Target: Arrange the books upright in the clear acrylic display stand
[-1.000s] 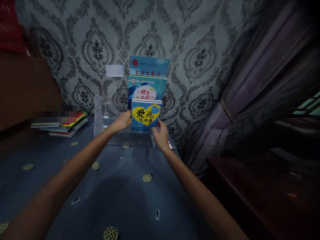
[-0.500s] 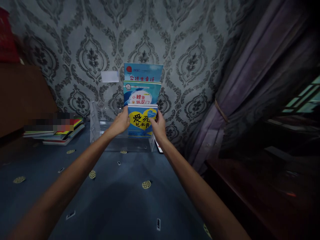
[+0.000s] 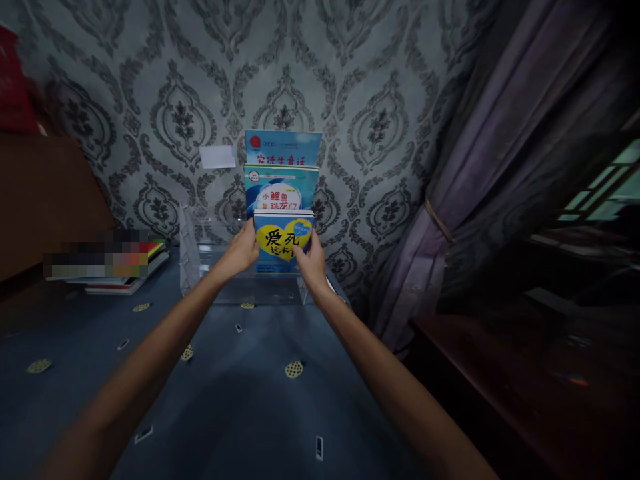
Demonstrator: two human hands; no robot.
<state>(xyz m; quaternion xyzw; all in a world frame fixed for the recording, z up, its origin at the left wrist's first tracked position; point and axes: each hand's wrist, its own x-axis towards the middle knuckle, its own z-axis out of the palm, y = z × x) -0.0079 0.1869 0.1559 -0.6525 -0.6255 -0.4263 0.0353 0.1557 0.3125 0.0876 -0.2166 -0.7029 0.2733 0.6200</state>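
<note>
Both hands grip a small blue book (image 3: pixel 273 260) with a yellow heart on its cover. It stands upright at the front tier of a clear acrylic book rack (image 3: pixel 240 290). My left hand (image 3: pixel 243 250) is closed on its left edge, fingers partly hidden behind it. On its right edge my right hand (image 3: pixel 311 260) pinches, the thumb lying over the cover. Behind it stands a teal book (image 3: pixel 280 187) with a white oval and red lettering. Further back and higher rises a light blue book (image 3: pixel 287 143) with red lettering.
A stack of books (image 3: pixel 120 283), partly blurred out, lies left of the rack. A brown box (image 3: pixel 45 193) stands further left. Patterned wallpaper backs the table (image 3: pixel 235 400). A purple curtain (image 3: pixel 430 253) hangs at right, above a dark red wooden surface (image 3: pixel 470 340).
The camera view has shifted slightly. Both hands still grip the blue book in the same spot at the rack's front, with only a small shift of the right thumb on the cover.
</note>
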